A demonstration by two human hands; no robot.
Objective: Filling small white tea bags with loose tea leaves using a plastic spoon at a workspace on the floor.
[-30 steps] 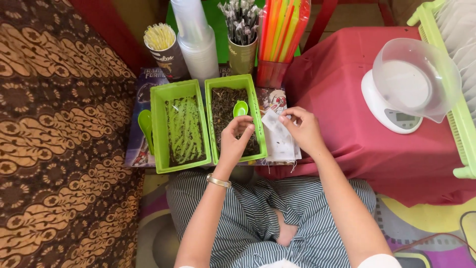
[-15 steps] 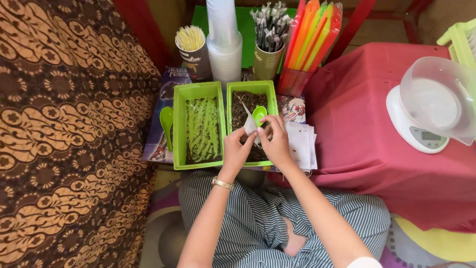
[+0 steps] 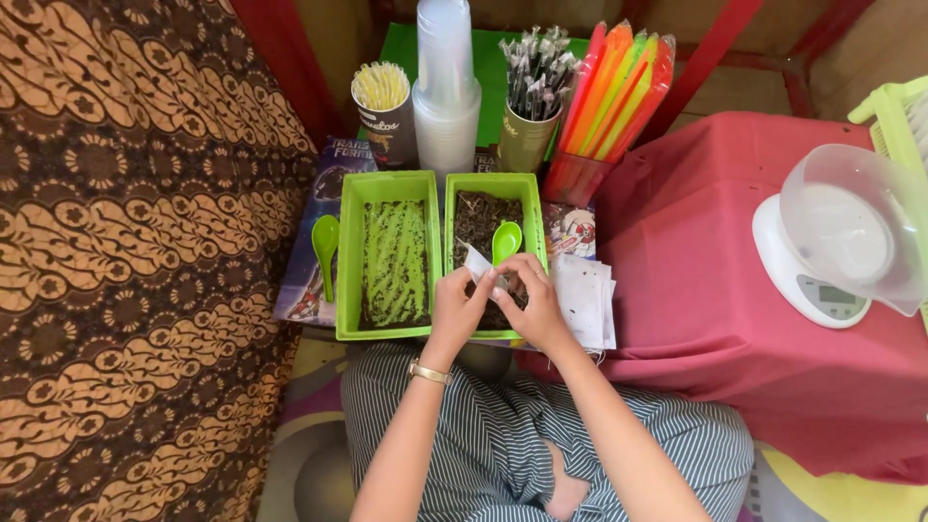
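White paper sachet (image 3: 480, 264) sits pinched between both hands over the right green tray (image 3: 491, 184). Left hand (image 3: 458, 307) grips its left edge; right hand (image 3: 534, 302) pinches beside it, below the green spoon (image 3: 506, 241).

A small white paper sachet (image 3: 480, 266) is held between the fingers of the left hand (image 3: 456, 311) and the right hand (image 3: 535, 307). It is flat, tilted, with one corner pointing up and to the left. It is above the right green tray (image 3: 533, 198), which contains dark dry crumbs. A green plastic spoon (image 3: 506, 241) lies in this tray, just beside the sachet.
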